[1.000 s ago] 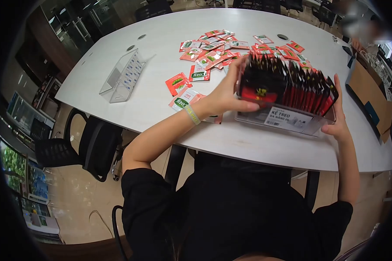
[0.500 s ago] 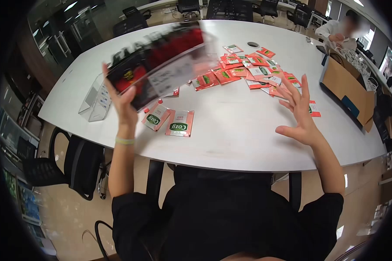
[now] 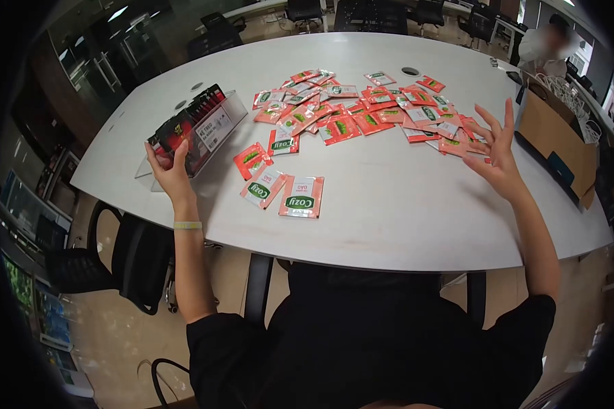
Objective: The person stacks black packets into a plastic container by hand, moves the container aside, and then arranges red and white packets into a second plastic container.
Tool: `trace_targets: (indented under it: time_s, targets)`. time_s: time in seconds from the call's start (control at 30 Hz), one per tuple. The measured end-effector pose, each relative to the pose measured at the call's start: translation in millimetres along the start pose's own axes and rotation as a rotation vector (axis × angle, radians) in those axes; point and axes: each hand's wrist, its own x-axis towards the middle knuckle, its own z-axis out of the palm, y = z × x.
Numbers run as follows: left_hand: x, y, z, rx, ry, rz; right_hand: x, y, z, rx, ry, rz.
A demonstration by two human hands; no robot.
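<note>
My left hand (image 3: pixel 172 178) grips the near end of a clear plastic holder (image 3: pixel 213 131) with a white printed label, fingers on one side and thumb on the other. A row of black and red packets (image 3: pixel 179 129) stands upright in it. The holder sits tilted at the left of the table, and clear plastic shows past both its ends. Over the right side of the table, my right hand (image 3: pixel 496 158) is raised with its fingers spread, holding nothing. Beyond its fingers lies the edge of a pile of pink Cozy sachets (image 3: pixel 361 121).
Two Cozy sachets lie face up near the front, one of them a pink sachet (image 3: pixel 302 197). An open cardboard box (image 3: pixel 556 140) stands at the right edge of the white table (image 3: pixel 389 225), with white cables (image 3: pixel 559 102) behind it. A person (image 3: pixel 546 51) sits at the far right.
My left hand has lowered the holder of black and red packets from the air to the left of the table, uncovering more pink sachets. My right hand stays spread.
</note>
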Motion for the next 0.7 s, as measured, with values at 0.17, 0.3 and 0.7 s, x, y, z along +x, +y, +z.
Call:
trace_targets:
  time_s: [0.17,0.3,0.7]
  targets:
    - [-4,2,2,-0.08,-0.028,-0.074,-7,7,-4,0.0,0.021,0.017]
    - [0,-9,1,0.027,-0.042,-0.007,-14,9,-12,-0.006,0.033,0.04]
    - [-1,-27,-2,0.461,-0.06,0.218,-21,14,-30,-0.089,0.039,0.01]
